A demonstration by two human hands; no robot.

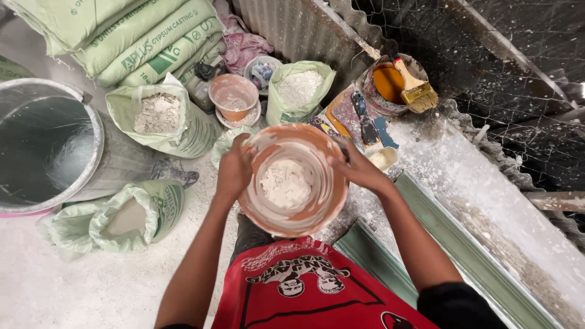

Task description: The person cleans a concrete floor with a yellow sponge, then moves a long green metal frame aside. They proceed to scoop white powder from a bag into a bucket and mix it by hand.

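Both hands, left hand [233, 170] and right hand [359, 169], grip an orange bucket [292, 181] above the powder-dusted floor [91, 286] by a corrugated wall [292, 27].

Both bare arms are extended forward and slightly inward from the lower edge of the view. The left hand [233, 169] is curled, with its fingers wrapped closed in a grip and the wrist bent inward. The right hand [358, 167] is likewise closed in a grip, its forearm angled up from the lower right.
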